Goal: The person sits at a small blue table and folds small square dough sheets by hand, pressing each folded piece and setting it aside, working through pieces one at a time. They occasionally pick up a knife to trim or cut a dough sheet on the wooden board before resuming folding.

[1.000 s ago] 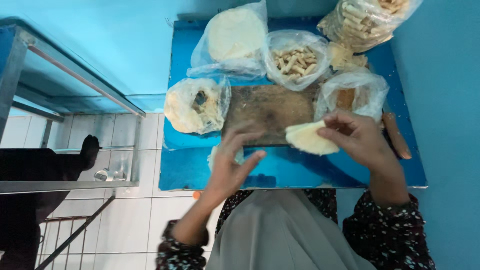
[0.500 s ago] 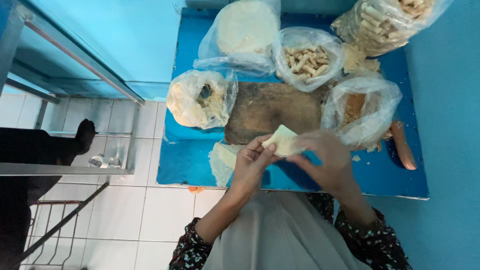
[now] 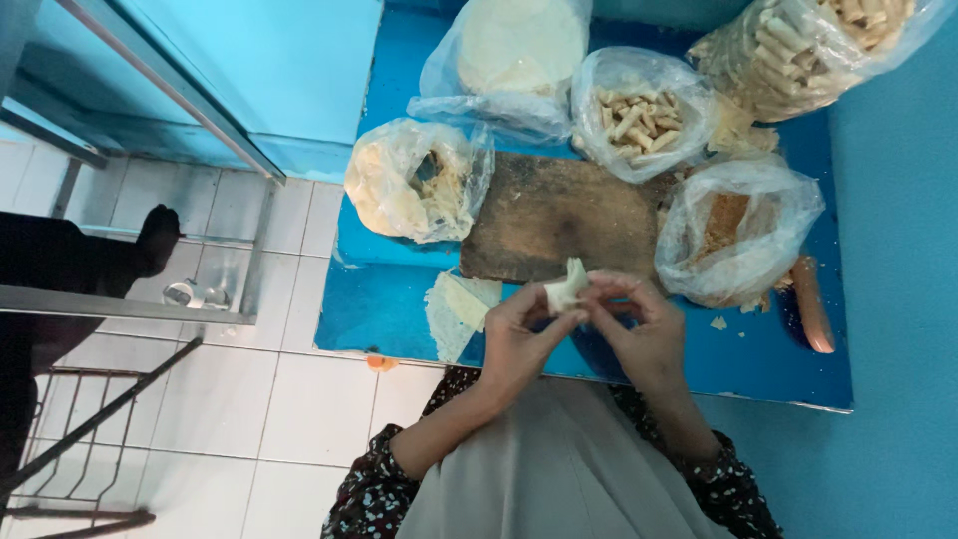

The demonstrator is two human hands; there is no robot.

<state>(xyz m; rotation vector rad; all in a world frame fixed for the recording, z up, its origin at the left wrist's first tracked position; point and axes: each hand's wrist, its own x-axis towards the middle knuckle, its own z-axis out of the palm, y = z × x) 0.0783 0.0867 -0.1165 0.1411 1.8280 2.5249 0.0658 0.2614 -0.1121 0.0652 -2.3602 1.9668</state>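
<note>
Pinching a pale folded wrapper between left hand and right hand, lower centre, just below the cutting board.

Both hands meet over the near edge of the blue table, left hand and right hand pinching a small pale wrapper between the fingertips. Just left of them a few flat wrappers lie on the table. Behind is a brown board, ringed by plastic bags: shreds, rolled sticks, brown filling, round sheets.
</note>
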